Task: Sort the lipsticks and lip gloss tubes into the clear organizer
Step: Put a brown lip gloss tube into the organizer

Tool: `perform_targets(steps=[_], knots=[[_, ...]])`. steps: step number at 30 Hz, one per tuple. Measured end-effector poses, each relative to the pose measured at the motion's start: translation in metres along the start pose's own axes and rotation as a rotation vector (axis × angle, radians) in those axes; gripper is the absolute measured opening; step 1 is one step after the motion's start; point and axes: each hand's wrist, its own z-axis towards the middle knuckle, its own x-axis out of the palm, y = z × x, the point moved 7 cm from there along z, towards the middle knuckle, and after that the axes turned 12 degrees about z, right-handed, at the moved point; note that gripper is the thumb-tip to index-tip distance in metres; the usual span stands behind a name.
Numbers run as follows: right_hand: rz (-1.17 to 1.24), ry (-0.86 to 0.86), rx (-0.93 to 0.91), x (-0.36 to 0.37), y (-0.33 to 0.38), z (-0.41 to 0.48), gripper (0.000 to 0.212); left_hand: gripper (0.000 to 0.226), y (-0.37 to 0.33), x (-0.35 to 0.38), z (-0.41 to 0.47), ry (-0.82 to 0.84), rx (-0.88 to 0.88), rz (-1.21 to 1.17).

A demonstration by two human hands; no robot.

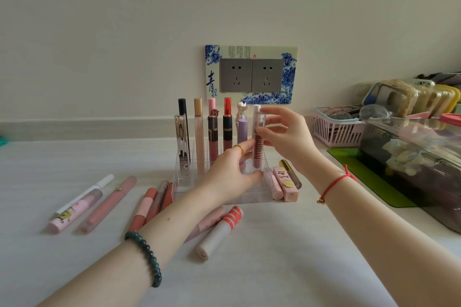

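Note:
The clear organizer stands in the middle of the white table, with several tubes upright in its back rows. My right hand pinches a brown lip gloss tube with a clear cap, upright in a slot at the organizer's right end. My left hand grips the organizer's front right part. Loose on the table lie a white-and-orange tube, pink and coral tubes at the left, and pink and gold tubes at the right.
A pink basket with glasses and a dark clear box on a green mat crowd the right side. A wall socket is behind the organizer. More tubes lie at the far left.

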Motion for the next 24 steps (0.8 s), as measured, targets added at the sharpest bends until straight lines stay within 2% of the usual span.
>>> perform_targets(steps=[12, 20, 24], knots=[[-0.038, 0.012, -0.015, -0.001, 0.005, 0.000, 0.038, 0.067, 0.001, -0.001, 0.000, -0.013, -0.012, 0.012], [-0.097, -0.035, -0.092, -0.008, 0.023, 0.001, 0.035, 0.057, -0.005, -0.004, -0.004, 0.002, -0.028, -0.023], [-0.131, -0.095, -0.210, -0.010, 0.047, -0.001, 0.032, 0.052, -0.010, -0.019, -0.013, -0.023, -0.022, -0.054]])
